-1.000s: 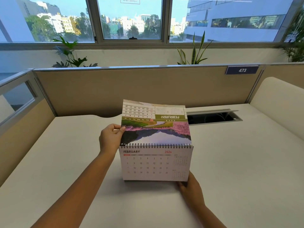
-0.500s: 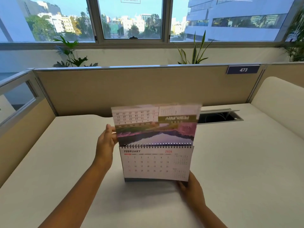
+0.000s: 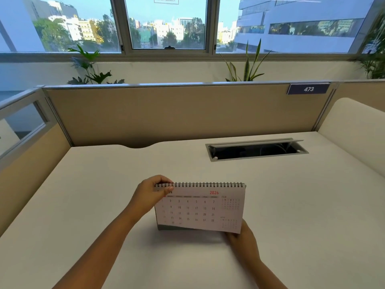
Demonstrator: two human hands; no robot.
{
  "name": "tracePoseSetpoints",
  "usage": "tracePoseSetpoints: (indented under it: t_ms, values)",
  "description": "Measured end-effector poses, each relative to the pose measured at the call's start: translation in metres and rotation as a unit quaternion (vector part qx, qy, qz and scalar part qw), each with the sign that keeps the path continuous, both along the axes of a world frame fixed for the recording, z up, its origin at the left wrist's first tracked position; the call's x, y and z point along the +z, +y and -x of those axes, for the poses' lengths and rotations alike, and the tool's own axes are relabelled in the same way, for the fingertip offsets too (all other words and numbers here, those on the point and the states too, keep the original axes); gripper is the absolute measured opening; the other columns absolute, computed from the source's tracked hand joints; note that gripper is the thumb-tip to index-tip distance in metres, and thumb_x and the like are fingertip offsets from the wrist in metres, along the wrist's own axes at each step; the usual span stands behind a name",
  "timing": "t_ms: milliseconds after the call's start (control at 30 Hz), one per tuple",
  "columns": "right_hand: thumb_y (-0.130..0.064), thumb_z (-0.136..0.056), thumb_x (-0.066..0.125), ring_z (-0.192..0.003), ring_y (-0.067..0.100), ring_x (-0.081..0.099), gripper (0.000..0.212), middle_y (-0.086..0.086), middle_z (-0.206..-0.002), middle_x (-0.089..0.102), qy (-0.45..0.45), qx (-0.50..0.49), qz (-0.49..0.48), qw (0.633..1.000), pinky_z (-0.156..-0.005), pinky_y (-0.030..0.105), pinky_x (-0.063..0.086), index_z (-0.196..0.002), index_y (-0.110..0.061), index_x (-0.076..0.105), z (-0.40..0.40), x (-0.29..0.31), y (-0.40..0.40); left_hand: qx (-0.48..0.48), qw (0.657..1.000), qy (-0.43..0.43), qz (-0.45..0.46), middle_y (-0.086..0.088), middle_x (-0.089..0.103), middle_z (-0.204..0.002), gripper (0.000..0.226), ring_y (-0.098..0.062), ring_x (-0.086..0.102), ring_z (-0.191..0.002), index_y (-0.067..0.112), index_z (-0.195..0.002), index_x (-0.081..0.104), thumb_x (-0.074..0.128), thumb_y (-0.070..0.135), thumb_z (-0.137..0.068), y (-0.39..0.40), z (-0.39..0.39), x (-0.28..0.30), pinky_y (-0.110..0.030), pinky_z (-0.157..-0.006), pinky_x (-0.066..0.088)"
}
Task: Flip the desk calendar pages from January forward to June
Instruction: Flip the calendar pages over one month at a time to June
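A white spiral-bound desk calendar (image 3: 200, 209) stands on the pale desk (image 3: 291, 205) in front of me. Its front page shows a month grid running to 31, "2026" in red, and small FEB and APR grids at the right. The month name is hidden under my fingers. My left hand (image 3: 150, 195) pinches the top left corner at the wire binding. My right hand (image 3: 243, 240) holds the lower right corner, where the front page lifts slightly off the grey base.
A beige partition (image 3: 187, 113) with a "473" sign (image 3: 308, 89) closes the back of the desk. An open cable slot (image 3: 256, 151) is cut into the desk at the back right. A cream side panel (image 3: 354, 138) stands at the right. Plants (image 3: 248, 65) stand behind the partition.
The page that stood raised above the binding has gone over the back. The February page no longer faces me. My left hand has moved onto the top left corner at the binding.
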State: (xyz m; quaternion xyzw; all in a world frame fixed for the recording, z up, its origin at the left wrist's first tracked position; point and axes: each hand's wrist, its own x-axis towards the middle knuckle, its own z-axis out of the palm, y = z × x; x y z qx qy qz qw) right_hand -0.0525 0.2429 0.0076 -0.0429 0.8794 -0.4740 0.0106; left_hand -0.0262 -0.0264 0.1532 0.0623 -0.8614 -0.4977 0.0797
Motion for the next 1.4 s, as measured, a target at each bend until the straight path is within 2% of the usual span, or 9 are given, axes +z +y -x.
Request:
tracePoseSetpoints:
  t_ms: [233, 333, 500, 600, 700, 867, 1000, 1233, 1400]
  values:
    - [-0.025, -0.079, 0.062, -0.079, -0.010, 0.058, 0.032, -0.026, -0.083, 0.061, 0.006, -0.001, -0.009, 1.000, -0.056, 0.012, 0.041, -0.082, -0.054, 0.050, 0.001, -0.001, 0.000, 0.015, 1.000, 0.012, 0.001, 0.004, 0.064, -0.083, 0.011, -0.009, 0.056, -0.079, 0.028, -0.076, 0.059, 0.062, 0.019, -0.083, 0.002, 0.005, -0.005, -0.016, -0.055, 0.045]
    - [-0.023, -0.078, 0.063, -0.077, -0.007, 0.058, 0.032, -0.024, -0.082, 0.061, 0.006, -0.003, -0.012, 1.000, -0.056, 0.012, 0.042, -0.080, -0.052, 0.049, 0.002, -0.002, 0.000, 0.025, 0.999, 0.006, -0.046, 0.004, 0.065, -0.089, 0.020, -0.009, 0.059, -0.082, 0.023, -0.095, 0.060, 0.054, 0.038, -0.084, -0.003, 0.005, -0.007, -0.013, -0.059, 0.045]
    - [-0.020, -0.078, 0.063, -0.077, 0.000, 0.060, 0.032, -0.022, -0.082, 0.061, 0.008, -0.004, -0.014, 1.000, -0.056, 0.013, 0.044, -0.082, -0.049, 0.050, 0.002, -0.002, 0.000, 0.242, 0.962, -0.107, -0.064, -0.012, 0.068, -0.100, 0.051, -0.024, 0.059, -0.084, 0.005, -0.095, 0.062, 0.028, 0.043, -0.094, -0.018, 0.011, -0.008, -0.034, -0.080, 0.038]
    - [-0.020, -0.078, 0.063, -0.077, -0.002, 0.059, 0.034, -0.024, -0.082, 0.060, 0.007, -0.002, -0.016, 1.000, -0.055, 0.013, 0.042, -0.081, -0.050, 0.048, 0.002, -0.002, 0.000, 0.183, 0.946, -0.267, -0.036, -0.010, 0.071, -0.099, 0.058, -0.022, 0.059, -0.078, 0.002, -0.093, 0.069, 0.030, 0.045, -0.093, -0.021, 0.011, 0.001, -0.037, -0.082, 0.041]
    - [-0.021, -0.078, 0.064, -0.075, -0.006, 0.058, 0.035, -0.025, -0.080, 0.059, 0.007, -0.002, -0.019, 1.000, -0.053, 0.011, 0.040, -0.079, -0.052, 0.048, 0.002, -0.002, 0.000, 0.149, 0.933, -0.327, -0.018, -0.004, 0.069, -0.086, 0.061, -0.023, 0.060, -0.081, 0.006, -0.086, 0.070, 0.029, 0.052, -0.091, -0.018, 0.011, 0.007, -0.054, -0.101, 0.033]
    - [-0.023, -0.079, 0.062, -0.076, -0.011, 0.057, 0.032, -0.026, -0.080, 0.059, 0.007, -0.006, -0.019, 1.000, -0.052, 0.011, 0.039, -0.078, -0.053, 0.048, 0.002, -0.001, 0.000, 0.121, 0.936, -0.332, 0.010, -0.008, 0.065, -0.117, 0.043, -0.021, 0.056, -0.096, 0.011, -0.115, 0.062, 0.036, 0.038, -0.094, -0.017, 0.013, 0.018, -0.033, -0.071, 0.044]
    - [-0.023, -0.080, 0.059, -0.075, -0.013, 0.055, 0.034, -0.028, -0.079, 0.057, 0.012, -0.008, -0.021, 1.000, -0.054, 0.011, 0.039, -0.078, -0.055, 0.047, 0.001, -0.001, 0.000, 0.091, 0.930, -0.355, 0.027, -0.005, 0.065, -0.118, 0.038, -0.025, 0.057, -0.110, 0.013, -0.113, 0.062, 0.037, 0.035, -0.094, -0.018, 0.010, 0.023, -0.050, -0.105, 0.028]
    - [-0.020, -0.080, 0.058, -0.075, -0.008, 0.055, 0.037, -0.029, -0.081, 0.055, 0.019, -0.001, -0.026, 0.999, -0.058, 0.014, 0.041, -0.080, -0.055, 0.045, 0.002, -0.002, 0.001, 0.071, 0.941, -0.330, 0.004, 0.000, 0.069, -0.099, 0.035, -0.021, 0.060, -0.099, 0.017, -0.079, 0.067, 0.040, 0.034, -0.092, -0.025, 0.007, 0.020, -0.047, -0.102, 0.030]
    - [-0.019, -0.080, 0.059, -0.073, -0.005, 0.054, 0.026, -0.032, -0.080, 0.053, 0.018, 0.001, -0.023, 1.000, -0.057, 0.011, 0.038, -0.092, -0.042, 0.054, 0.002, -0.003, 0.000, 0.048, 0.959, -0.274, -0.045, -0.001, 0.069, -0.100, 0.029, -0.022, 0.055, -0.101, 0.015, -0.105, 0.067, 0.047, 0.031, -0.091, -0.027, 0.010, 0.020, -0.045, -0.100, 0.032]
